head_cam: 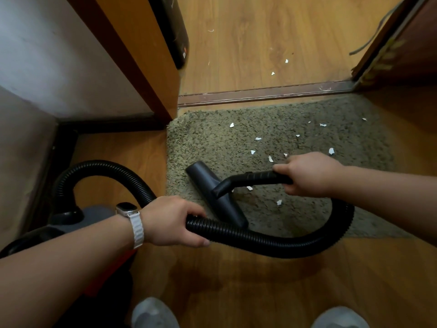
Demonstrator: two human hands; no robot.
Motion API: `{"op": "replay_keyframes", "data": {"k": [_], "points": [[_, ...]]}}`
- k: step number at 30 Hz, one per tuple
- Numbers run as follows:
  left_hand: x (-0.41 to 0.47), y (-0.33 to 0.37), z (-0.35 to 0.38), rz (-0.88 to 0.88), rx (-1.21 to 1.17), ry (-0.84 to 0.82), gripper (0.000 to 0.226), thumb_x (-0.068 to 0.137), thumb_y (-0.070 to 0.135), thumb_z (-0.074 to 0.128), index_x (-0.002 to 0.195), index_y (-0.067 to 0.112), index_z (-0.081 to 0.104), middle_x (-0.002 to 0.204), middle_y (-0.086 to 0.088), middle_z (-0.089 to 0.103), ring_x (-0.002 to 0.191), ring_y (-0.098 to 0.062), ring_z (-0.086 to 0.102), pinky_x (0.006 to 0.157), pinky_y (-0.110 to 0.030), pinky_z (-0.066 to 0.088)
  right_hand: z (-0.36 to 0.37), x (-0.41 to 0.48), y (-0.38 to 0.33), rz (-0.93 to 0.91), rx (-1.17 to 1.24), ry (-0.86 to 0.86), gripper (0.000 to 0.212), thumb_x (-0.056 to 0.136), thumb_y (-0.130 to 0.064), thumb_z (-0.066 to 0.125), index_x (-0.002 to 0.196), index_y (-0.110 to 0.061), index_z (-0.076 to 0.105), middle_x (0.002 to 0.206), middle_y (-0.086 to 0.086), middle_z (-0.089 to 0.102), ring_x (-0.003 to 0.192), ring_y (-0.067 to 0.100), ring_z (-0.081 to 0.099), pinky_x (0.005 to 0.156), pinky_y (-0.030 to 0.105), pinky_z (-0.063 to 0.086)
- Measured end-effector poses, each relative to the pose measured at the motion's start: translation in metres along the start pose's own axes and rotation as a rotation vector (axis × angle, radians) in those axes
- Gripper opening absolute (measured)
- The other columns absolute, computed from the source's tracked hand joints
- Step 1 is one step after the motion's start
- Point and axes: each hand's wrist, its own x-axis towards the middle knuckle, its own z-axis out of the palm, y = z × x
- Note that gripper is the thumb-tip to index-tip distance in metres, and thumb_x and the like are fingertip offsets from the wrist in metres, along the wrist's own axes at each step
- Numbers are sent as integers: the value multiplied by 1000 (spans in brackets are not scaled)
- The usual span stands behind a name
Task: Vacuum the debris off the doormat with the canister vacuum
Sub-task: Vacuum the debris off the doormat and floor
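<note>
Over the doormat (295,143), right hand (309,177) grips the wand (250,179).

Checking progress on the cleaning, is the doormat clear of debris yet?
No, white paper scraps lie scattered across the doormat, mostly beyond the nozzle.

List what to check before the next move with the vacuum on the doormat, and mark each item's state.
1. Right hand grips the wand handle: ok.
2. Left hand holds the hose: ok.
3. Nozzle sits on the doormat: ok.
4. Hose free of kinks: ok, it loops smoothly.
5. Paper scraps off the doormat: not ok, many lie there.
6. Canister switched on: cannot tell.
</note>
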Motion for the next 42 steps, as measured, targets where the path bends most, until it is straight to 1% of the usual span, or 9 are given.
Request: {"op": "replay_keyframes", "data": {"k": [5,9,16,22,24,28,31,35,42], "points": [[-2,4,17,34,28,-55,49,71,77,62,100,38,64,67,13,58,65,-3,56,65,-26,48,5,-2,-9,-36,-22,-77,43,92,-51,51,131,-33,51,101,-2,58,89,22,64,62,29,43],[-2,3,14,27,6,-53,48,74,75,64,101,35,65,66,12,57,61,-2,53,60,-22,42,3,-2,2,10,12,-83,43,90,-50,53,130,-36,53,97,-6,58,84,19,62,61,28,45],[2,4,1,22,-73,-35,38,76,71,67,95,38,63,69,10,61,63,-4,56,61,-23,45,-1,-8,33,161,87,-67,35,87,-46,58,119,-34,60,82,-9,61,73,16,60,61,31,53],[5,4,-2,21,-43,-25,44,76,71,66,102,36,64,70,10,61,62,-3,55,59,-21,42,8,-7,34,125,126,-27,39,85,-45,59,122,-32,61,87,-6,67,75,17,63,65,33,55],[5,4,-2,24,-35,-29,39,76,71,66,96,38,62,67,11,58,60,-2,53,59,-22,41,13,-4,32,81,138,-41,37,82,-45,59,117,-33,62,86,-6,67,75,17,64,66,34,55],[5,5,-3,29,-18,-34,32,76,70,67,90,44,55,67,12,57,60,-1,52,59,-21,40,20,-2,30,49,176,-67,19,79,-43,61,94,-30,61,79,-8,63,73,17,62,66,34,54],[7,6,-3,16,-23,-26,36,75,71,67,90,39,59,70,10,61,63,-2,55,59,-20,41,23,-5,33,127,192,-95,17,80,-42,64,88,-28,60,72,-7,62,67,14,60,61,30,50],[10,4,-3,5,-36,-35,48,74,73,65,102,33,66,75,6,68,66,-5,61,58,-19,43,24,-8,39,258,252,-117,27,84,-52,66,84,-25,59,69,-7,59,61,7,54,51,27,40],[14,8,-7,6,-77,-16,40,73,73,66,96,40,64,73,11,67,68,-3,62,64,-23,51,30,-16,58,378,308,-84,34,83,-57,66,81,-24,61,67,-3,60,62,12,57,50,28,36]]}}
